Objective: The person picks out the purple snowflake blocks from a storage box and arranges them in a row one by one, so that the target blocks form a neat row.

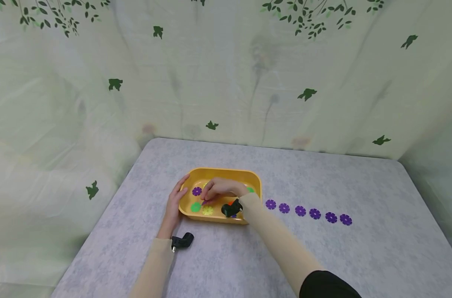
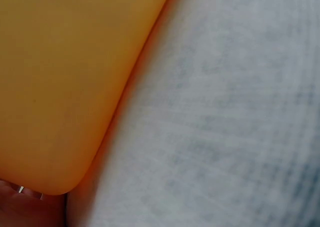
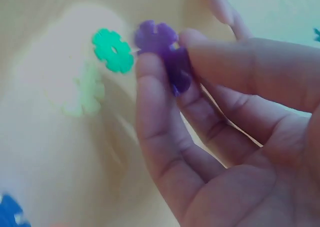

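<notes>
A yellow plastic tray [image 1: 220, 220] holds several notched, flower-shaped discs. At its left end, the left hand [image 1: 173, 203] grips the rim, thumb over the edge and fingers along the outside. Over the inside of the tray is the right hand [image 1: 223, 187], pinching a purple flower disc [image 3: 156, 37] between thumb and fingers. More purple shows below that disc, and I cannot tell whether it is a second piece. Behind it lie a green disc [image 3: 114, 51] and a pale yellow disc [image 3: 85, 92]. Another purple disc [image 1: 197, 191] lies near the tray's left end.
To the right of the tray, several purple discs [image 1: 300, 211] lie in a slanting row on the grey table [image 1: 359, 256]. A blue disc [image 3: 11, 212] shows at the right wrist view's corner. A leaf-printed curtain [image 1: 226, 82] hangs behind the table.
</notes>
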### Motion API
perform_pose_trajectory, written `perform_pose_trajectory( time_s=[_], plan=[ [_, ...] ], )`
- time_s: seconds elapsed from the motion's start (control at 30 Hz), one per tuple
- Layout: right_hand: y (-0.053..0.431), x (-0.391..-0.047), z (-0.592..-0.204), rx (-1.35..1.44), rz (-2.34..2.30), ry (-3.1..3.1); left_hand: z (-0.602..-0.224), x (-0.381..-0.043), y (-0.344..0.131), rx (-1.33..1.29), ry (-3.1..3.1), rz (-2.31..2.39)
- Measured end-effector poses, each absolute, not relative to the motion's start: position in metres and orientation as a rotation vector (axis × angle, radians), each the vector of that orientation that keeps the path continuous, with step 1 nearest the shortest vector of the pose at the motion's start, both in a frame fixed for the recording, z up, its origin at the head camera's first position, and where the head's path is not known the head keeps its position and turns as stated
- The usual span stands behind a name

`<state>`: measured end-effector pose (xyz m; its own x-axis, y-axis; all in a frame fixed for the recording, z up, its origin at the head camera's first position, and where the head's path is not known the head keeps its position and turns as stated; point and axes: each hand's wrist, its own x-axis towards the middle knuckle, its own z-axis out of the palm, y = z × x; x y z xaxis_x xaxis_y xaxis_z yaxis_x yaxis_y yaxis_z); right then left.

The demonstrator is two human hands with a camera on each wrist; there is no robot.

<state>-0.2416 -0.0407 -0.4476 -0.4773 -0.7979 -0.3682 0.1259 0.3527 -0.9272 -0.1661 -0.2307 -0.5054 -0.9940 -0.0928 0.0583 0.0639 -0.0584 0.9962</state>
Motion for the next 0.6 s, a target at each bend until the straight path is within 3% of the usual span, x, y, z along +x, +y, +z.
perform_pose_trajectory(
  time_s=[0.6],
  plan=[
    [0.035,-0.251,-0.436,-0.574,-1.46,1.757,-0.504,-0.164,-0.228,0.075,-2.076,-2.221]
  ],
)
